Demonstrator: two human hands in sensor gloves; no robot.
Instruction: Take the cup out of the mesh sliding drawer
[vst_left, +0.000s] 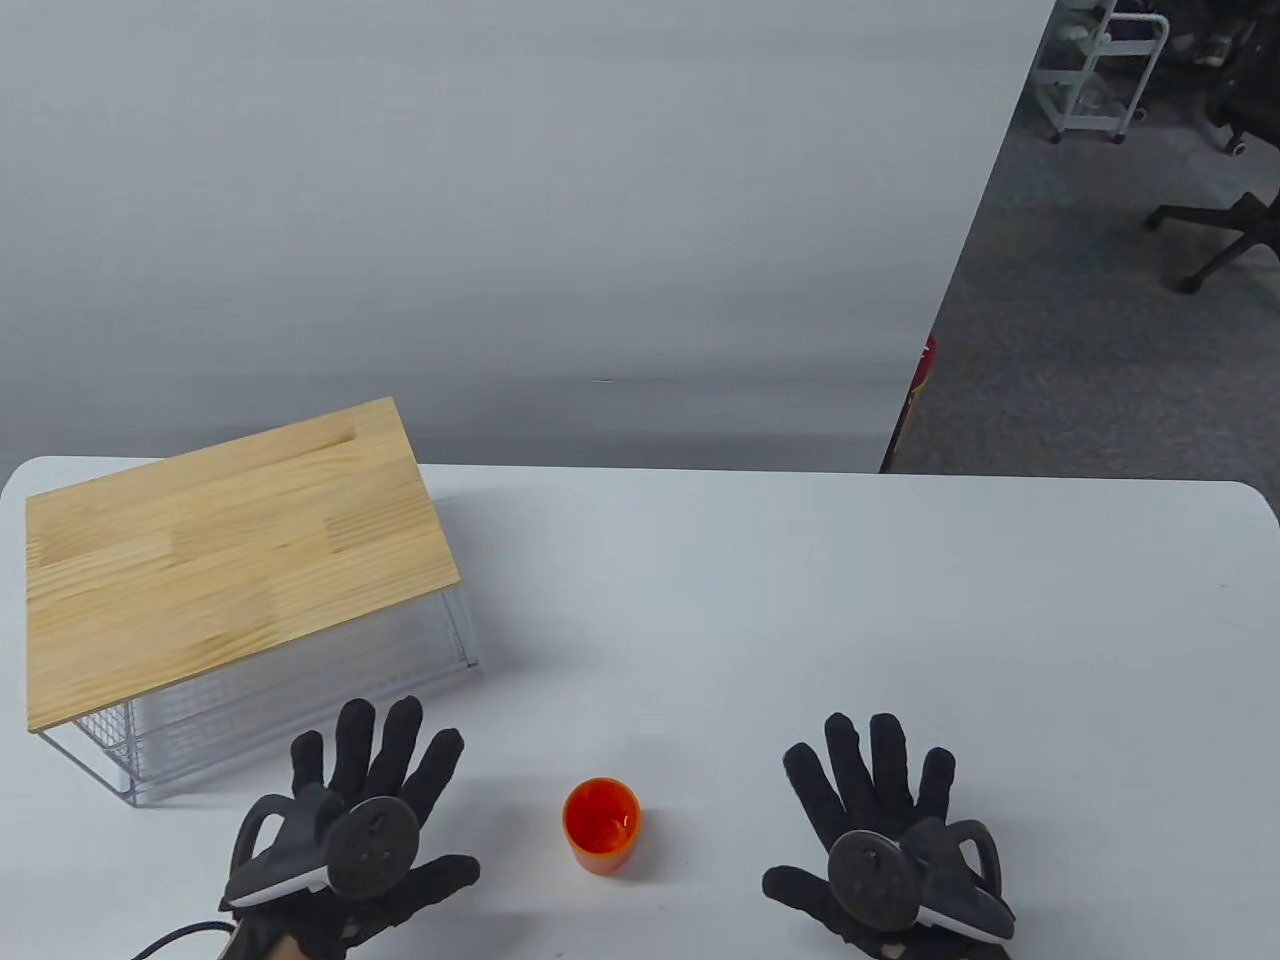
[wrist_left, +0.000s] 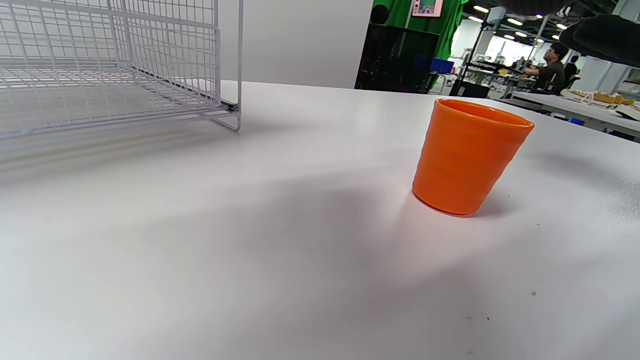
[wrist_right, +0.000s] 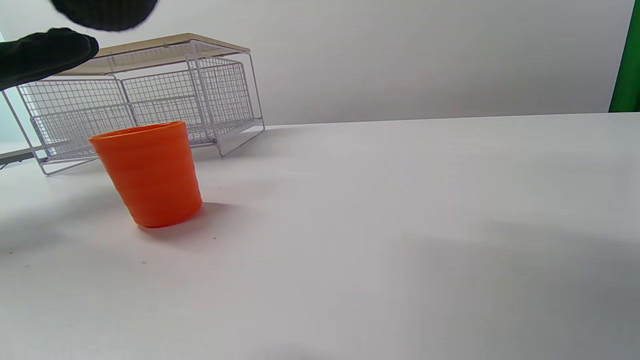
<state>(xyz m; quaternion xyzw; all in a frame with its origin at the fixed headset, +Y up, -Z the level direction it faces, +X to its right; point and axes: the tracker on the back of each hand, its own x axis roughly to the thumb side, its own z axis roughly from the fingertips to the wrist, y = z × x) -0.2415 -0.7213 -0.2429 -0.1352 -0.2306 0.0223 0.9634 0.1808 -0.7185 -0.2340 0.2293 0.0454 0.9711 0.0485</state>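
An orange cup stands upright on the white table, between my two hands. It also shows in the left wrist view and the right wrist view. The white mesh drawer unit with a wooden top sits at the left; its drawer looks pushed in. My left hand lies with fingers spread, empty, just in front of the drawer unit. My right hand lies with fingers spread, empty, to the right of the cup. Neither hand touches the cup.
The table's far edge meets a grey partition wall. Office chairs and a white cart stand on the floor beyond at the right. The mesh unit is the only other thing on the table.
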